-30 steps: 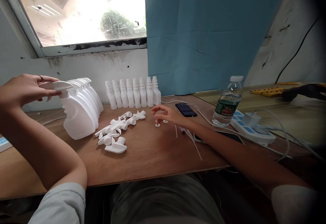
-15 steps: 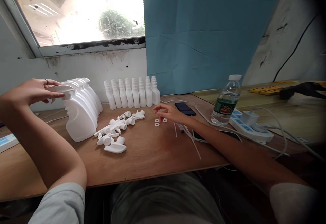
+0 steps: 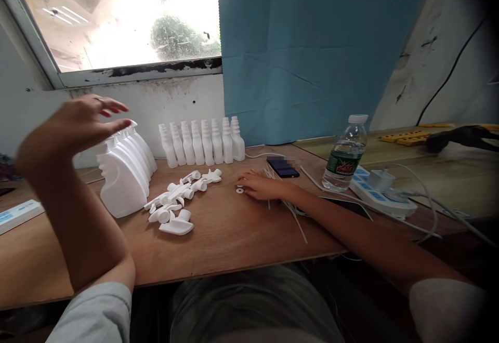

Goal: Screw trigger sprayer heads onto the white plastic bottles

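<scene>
My left hand point(image 3: 74, 124) is raised over a row of large white spray bottles point(image 3: 120, 182) with trigger heads on top. Its fingers and thumb reach forward and apart, holding nothing. My right hand point(image 3: 263, 184) lies low over the tabletop with its fingers stretched out over small white ring washers point(image 3: 239, 190). One washer shows beside the fingertips; the hand covers others. Thin white tubes point(image 3: 294, 218) lie under and beside that hand. Between the hands is a loose pile of white trigger spray heads point(image 3: 179, 192).
Several smaller white bottles point(image 3: 200, 143) stand in a row by the wall. A phone point(image 3: 283, 167), a water bottle point(image 3: 345, 156) and a power strip point(image 3: 384, 197) with cables are on the right. Another power strip point(image 3: 21, 215) lies at the left edge.
My left hand has let go of the front spray bottle's trigger head and risen above it. My right hand has lowered and flattened over the washers.
</scene>
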Demonstrator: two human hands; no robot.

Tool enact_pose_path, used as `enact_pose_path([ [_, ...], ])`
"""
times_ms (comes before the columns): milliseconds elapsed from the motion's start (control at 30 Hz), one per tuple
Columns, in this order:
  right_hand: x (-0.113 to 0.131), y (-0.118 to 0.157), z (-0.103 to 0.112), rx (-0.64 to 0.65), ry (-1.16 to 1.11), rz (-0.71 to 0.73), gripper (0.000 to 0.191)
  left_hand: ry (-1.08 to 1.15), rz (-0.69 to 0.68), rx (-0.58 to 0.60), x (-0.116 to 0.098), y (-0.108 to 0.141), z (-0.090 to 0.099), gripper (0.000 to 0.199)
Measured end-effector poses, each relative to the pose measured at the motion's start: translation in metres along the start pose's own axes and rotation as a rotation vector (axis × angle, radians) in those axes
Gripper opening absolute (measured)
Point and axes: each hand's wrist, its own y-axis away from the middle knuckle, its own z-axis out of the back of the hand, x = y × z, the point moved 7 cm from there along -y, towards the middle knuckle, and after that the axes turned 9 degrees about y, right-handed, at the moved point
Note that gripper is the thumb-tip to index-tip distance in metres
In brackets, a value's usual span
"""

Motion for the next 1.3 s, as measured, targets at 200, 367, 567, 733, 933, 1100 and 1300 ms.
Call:
enact_pose_path([
  [200, 0.003, 0.0, -0.003, 0.002, 0.012, -0.004, 0.025, 0.158, -0.334, 0.606, -0.09, -0.037, -0.154, 0.047],
  [367, 0.004, -0.001, -0.003, 0.009, -0.023, -0.011, 0.017, 0.047, -0.427, 0.839, -0.097, -0.043, -0.279, 0.066],
  [567, 0.004, -0.002, 0.004, -0.059, -0.061, -0.085, 0.007, 0.036, -0.386, 0.906, -0.085, -0.038, -0.305, 0.064],
  [733, -0.002, -0.002, 0.016, -0.161, -0.087, -0.166, 0.003, 0.156, -0.463, 0.881, -0.114, -0.027, -0.293, 0.046],
  [933, -0.014, 0.002, 0.043, -0.286, -0.148, -0.218, 0.014, 0.249, -0.629, 0.889, -0.155, 0.023, -0.278, 0.034],
  [1100, -0.015, 0.006, 0.052, -0.39, -0.245, -0.196, 0.02, 0.448, -0.598, 0.677, -0.159, 0.048, -0.259, 0.044],
  [1300, 0.006, 0.012, 0.05, -0.555, -0.203, -0.025, 0.019, 0.58, -0.357, 0.478, -0.137, 0.068, -0.256, 0.03],
])
